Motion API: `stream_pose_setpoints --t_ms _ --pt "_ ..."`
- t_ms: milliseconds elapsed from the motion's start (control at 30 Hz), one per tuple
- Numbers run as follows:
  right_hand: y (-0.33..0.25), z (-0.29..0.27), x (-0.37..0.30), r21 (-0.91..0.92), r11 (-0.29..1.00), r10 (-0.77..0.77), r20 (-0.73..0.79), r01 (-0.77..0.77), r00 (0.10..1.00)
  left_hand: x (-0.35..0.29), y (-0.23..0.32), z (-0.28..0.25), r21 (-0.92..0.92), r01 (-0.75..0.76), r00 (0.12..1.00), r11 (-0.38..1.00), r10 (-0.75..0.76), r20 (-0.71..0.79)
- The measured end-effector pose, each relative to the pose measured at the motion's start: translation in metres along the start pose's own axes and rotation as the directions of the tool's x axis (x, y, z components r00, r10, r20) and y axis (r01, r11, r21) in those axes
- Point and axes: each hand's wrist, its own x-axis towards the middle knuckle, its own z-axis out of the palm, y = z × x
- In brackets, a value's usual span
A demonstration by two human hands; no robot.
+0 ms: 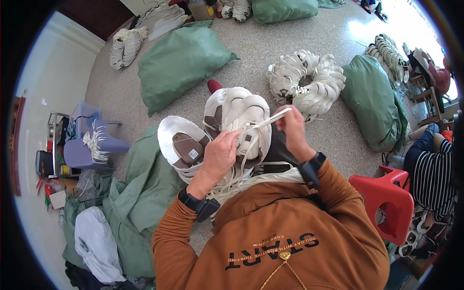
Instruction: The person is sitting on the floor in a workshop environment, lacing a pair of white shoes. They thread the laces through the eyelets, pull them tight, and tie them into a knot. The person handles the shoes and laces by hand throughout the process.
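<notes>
Over my lap lies a stack of white shoe uppers (pixel 246 108), with laces crossing the front of the nearest one. My right hand (pixel 295 134) is raised on the far right of it, fingers pinched on a flat white shoelace (pixel 274 118) pulled taut toward the upper. Against the left side of the lacing rests my left hand (pixel 220 155), its fingers closed around the edge of the shoe upper. Another white upper with a brown lining (pixel 186 145) sits to the left. Loose white laces (pixel 253 180) are heaped across my lap.
A ring of white uppers (pixel 316 99) stands on the floor ahead. Green sacks (pixel 181 63) lie around. A purple stool (pixel 89 147) carrying laces is at left, a red stool (pixel 386 203) at right. A person in striped clothing (pixel 432 176) sits at far right.
</notes>
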Motion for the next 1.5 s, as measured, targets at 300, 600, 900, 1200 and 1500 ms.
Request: stream_pose_setpoints --t_ms 300,600,900,1200,1500 --pt "-0.026 -0.099 0.0 0.346 0.93 0.167 -0.105 -0.122 0.98 0.007 -0.033 0.018 -0.116 0.084 0.996 0.99 -0.085 0.001" --pt "-0.003 -0.141 -0.009 0.404 0.9 0.263 -0.204 -0.164 0.943 0.025 -0.043 0.008 0.107 0.035 0.998 0.994 -0.039 0.041" --pt "0.006 -0.134 -0.02 -0.436 0.893 0.036 -0.168 -0.107 0.985 0.047 -0.025 0.016 -0.251 0.328 0.941 0.911 -0.292 0.169" --pt "0.004 -0.112 -0.032 -0.415 0.91 -0.001 -0.047 -0.018 0.999 0.043 -0.034 0.021 -0.037 0.096 0.993 0.995 -0.093 0.07" --pt "-0.012 -0.025 -0.054 -0.558 0.618 -0.36 0.426 0.554 0.83 0.044 -0.02 0.029 0.457 -0.182 0.977 0.87 0.108 0.183"
